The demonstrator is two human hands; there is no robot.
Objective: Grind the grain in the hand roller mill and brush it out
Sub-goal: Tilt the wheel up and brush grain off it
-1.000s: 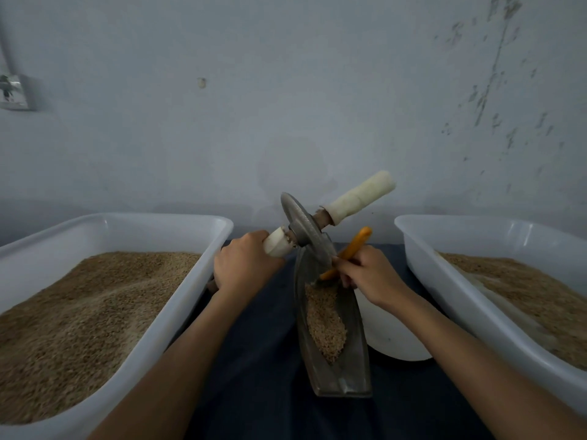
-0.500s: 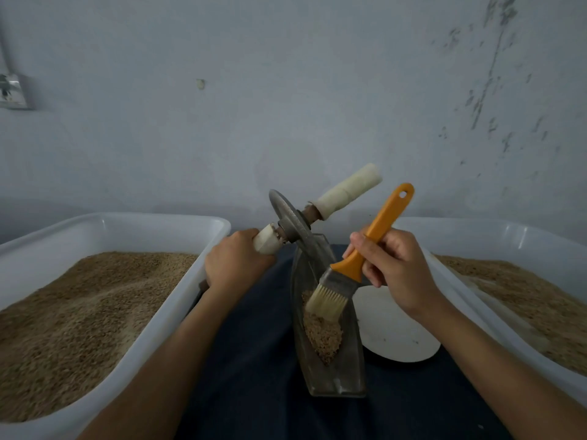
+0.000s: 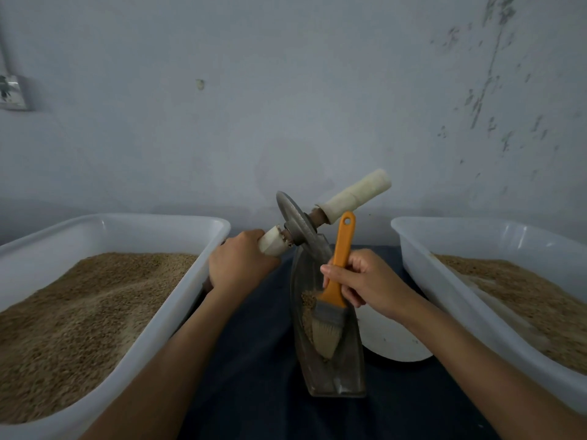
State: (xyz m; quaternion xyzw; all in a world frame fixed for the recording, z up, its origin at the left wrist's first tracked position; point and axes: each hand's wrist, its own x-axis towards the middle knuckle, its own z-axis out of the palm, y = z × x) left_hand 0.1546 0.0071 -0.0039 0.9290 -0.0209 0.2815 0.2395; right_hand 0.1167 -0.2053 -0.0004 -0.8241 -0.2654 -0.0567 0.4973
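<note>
Brush [image 3: 332, 308] now down in the mill trough [image 3: 330, 360], bristles toward 6 o'clock on the ground grain [image 3: 307, 308]; half a second ago it was raised. Right hand [image 3: 365, 285] lower, handle near vertical.

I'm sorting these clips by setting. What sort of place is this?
Probably a plain workroom for processing grain by hand, not a home kitchen. Two white tubs of grain flank a cloth-covered table with a hand roller mill, against a bare, stained wall.
</note>
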